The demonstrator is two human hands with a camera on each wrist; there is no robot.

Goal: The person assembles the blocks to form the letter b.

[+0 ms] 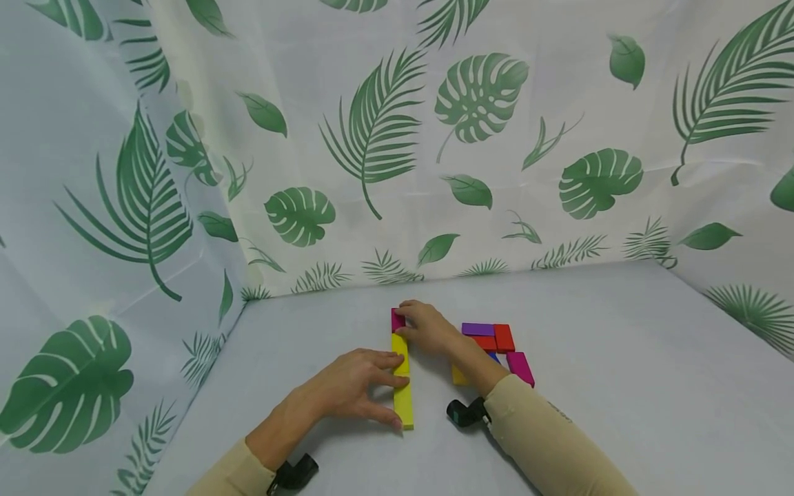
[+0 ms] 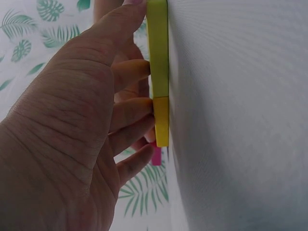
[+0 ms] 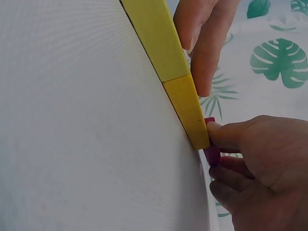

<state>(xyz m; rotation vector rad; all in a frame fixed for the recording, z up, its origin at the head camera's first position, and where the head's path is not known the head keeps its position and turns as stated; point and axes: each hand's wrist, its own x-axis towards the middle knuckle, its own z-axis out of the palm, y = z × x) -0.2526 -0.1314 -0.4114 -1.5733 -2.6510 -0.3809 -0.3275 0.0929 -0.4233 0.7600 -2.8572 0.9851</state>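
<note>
A near yellow block [image 1: 403, 406] and a far yellow block [image 1: 400, 342] lie end to end on the white table, forming a straight strip. Beyond them, at the far end of the strip, is a magenta block [image 1: 397, 319]. My right hand [image 1: 432, 332] pinches this magenta block between thumb and fingers, also seen from the side in the right wrist view. From the left, my left hand [image 1: 353, 382] rests its extended fingertips on the yellow blocks, with its thumb by the near end. The right fingers partly cover the magenta block.
Right of the strip lies a group of blocks: a purple block [image 1: 477, 329], a red block [image 1: 504, 338], another magenta block [image 1: 520, 368], and others partly hidden by the right forearm. A leaf-patterned curtain [image 1: 403, 158] borders the table [image 1: 620, 358] behind and at both sides.
</note>
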